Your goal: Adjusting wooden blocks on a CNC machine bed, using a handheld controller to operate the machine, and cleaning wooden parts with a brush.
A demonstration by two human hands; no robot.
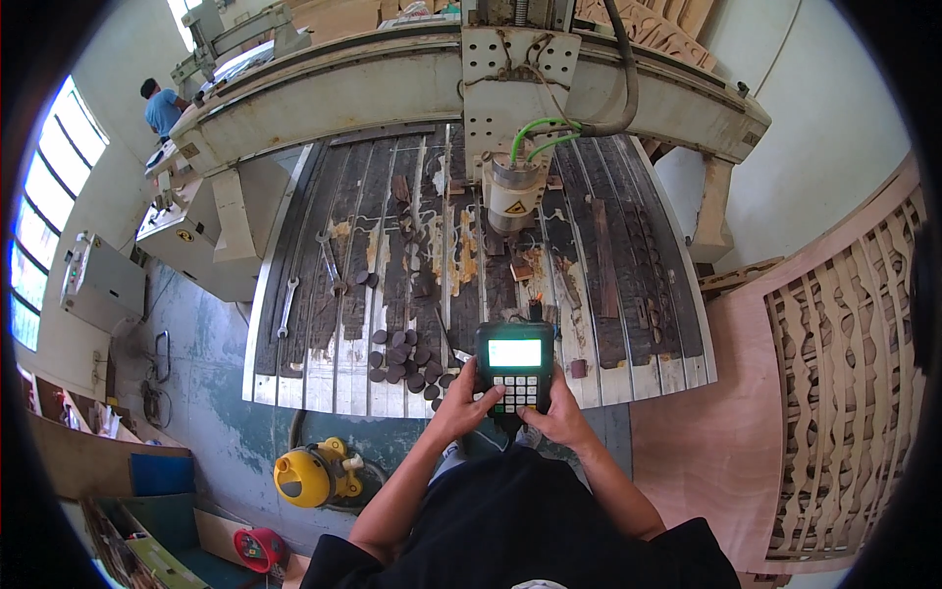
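You've got the handheld controller (pixel 514 367) cradled in both hands over the near edge of the router bed (pixel 294 285), screen up so you can read it. Left hand (pixel 463 402) and right hand (pixel 559 412) both grasping it, thumbs on the keypad. Spindle (pixel 513 193) hangs above mid-bed.

A slatted machine bed (pixel 628 324) is seen, worn and stained; dark round discs (pixel 400 358), two wrenches (pixel 287 306) and wood scraps (pixel 521 267) are laid on it.
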